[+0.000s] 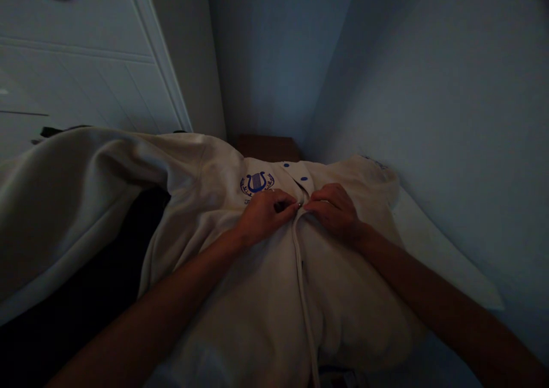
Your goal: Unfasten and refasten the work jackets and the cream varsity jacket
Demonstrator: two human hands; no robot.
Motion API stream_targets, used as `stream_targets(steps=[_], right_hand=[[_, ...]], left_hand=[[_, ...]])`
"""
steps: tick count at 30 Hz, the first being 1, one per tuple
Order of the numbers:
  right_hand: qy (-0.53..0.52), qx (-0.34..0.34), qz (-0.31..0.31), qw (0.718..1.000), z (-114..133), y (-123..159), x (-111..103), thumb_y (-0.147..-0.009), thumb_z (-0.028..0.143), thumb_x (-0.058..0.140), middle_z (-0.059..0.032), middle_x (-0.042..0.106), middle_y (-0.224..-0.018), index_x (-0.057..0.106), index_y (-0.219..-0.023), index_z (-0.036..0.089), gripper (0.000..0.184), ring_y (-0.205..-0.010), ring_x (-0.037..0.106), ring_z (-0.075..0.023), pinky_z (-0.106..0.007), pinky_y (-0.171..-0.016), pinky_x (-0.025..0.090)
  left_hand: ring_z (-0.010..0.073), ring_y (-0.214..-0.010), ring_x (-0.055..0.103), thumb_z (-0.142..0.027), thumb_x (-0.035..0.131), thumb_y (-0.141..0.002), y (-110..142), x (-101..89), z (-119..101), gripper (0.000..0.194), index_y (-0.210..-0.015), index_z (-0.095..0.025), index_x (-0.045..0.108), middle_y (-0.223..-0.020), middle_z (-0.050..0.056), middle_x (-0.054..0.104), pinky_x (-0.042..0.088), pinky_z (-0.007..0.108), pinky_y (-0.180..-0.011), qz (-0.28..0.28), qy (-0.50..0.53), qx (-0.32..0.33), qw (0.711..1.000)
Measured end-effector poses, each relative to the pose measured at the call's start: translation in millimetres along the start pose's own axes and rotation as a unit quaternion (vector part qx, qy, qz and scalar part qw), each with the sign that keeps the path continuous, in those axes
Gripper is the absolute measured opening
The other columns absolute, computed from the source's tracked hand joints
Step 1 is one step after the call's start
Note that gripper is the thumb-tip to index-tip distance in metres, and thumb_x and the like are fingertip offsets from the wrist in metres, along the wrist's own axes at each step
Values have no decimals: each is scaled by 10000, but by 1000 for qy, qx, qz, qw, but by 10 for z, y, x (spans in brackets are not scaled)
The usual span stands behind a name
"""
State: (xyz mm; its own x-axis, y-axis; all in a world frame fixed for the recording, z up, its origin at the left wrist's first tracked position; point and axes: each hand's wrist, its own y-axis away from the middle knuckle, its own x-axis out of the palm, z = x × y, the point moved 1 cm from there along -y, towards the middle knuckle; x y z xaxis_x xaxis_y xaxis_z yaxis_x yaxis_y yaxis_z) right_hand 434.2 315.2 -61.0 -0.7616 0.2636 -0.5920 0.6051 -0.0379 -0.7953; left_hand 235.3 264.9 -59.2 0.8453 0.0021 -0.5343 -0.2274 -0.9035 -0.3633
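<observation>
A cream jacket (253,279) lies spread out in front of me, with a blue lyre emblem (256,182) on its chest. Two blue snap buttons (304,178) show near the collar, above my hands. My left hand (271,210) pinches one edge of the jacket's front opening, thumb and fingertips together. Close beside it, my right hand (333,208) grips the facing edge. A small shiny spot, perhaps a snap, shows between the fingertips. Below the hands the front edge runs down loose, with a dark gap beside it.
One sleeve (86,159) stretches out to the left over something black (86,308). A white panelled piece of furniture (86,73) stands at the back left. Behind the collar is a brown box-like object (268,146). A bare wall (463,119) rises on the right.
</observation>
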Motion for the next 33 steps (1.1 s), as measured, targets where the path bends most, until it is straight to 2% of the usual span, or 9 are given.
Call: stream_targets(steps=[9,14,16,19,23,29,33], right_hand=[[36,4,-9,999,-15,69,9,-901,122,601,-16,652,-899,613,-933,240,124,-840,593,-157,-346,-805,452],[53,-1,24,998,-9,38,5,-927,130,582,-54,689,-1097,614,-1101,242,210,-1003,632,-181,-377,-879,444],[48,-10,40,998,-4,29,13,-938,115,551,-51,697,-1084,611,-1133,237,237,-1001,638,-177,-375,-886,439],[37,-11,34,999,-1,36,27,-928,112,536,-40,701,-998,621,-1089,226,215,-937,635,-174,-373,-869,437],[39,-8,35,999,6,52,38,-892,94,529,-54,678,-924,615,-1045,207,209,-895,604,-192,-381,-837,440],[18,-6,55,998,14,44,58,-901,95,497,-57,670,-902,629,-1013,204,205,-863,589,-194,-387,-827,430],[-76,33,135,987,-35,56,122,-943,188,559,-69,690,-891,664,-953,177,106,-850,605,-183,-356,-794,456]], left_hand=[[143,-715,639,-210,606,-869,13,-9,-19,131,-808,-181,718,-791,28,717,490,260,-680,5,-33,58,998],[135,-690,635,-227,595,-871,16,-2,-37,148,-870,-173,733,-793,31,725,485,246,-642,12,36,28,999],[130,-684,637,-218,598,-859,16,8,-26,146,-870,-165,733,-797,31,728,485,241,-634,18,75,9,997],[132,-706,652,-230,624,-843,16,22,0,130,-861,-159,732,-816,32,735,496,239,-646,30,136,-19,990],[130,-716,652,-245,642,-837,7,24,4,128,-845,-160,737,-818,32,733,502,242,-654,40,167,-24,985],[134,-710,644,-231,623,-827,-4,18,12,129,-821,-162,732,-807,31,728,482,244,-638,59,123,-47,989],[160,-673,626,-268,610,-818,21,46,40,160,-775,-159,719,-744,35,708,452,271,-626,84,-5,-75,994]])
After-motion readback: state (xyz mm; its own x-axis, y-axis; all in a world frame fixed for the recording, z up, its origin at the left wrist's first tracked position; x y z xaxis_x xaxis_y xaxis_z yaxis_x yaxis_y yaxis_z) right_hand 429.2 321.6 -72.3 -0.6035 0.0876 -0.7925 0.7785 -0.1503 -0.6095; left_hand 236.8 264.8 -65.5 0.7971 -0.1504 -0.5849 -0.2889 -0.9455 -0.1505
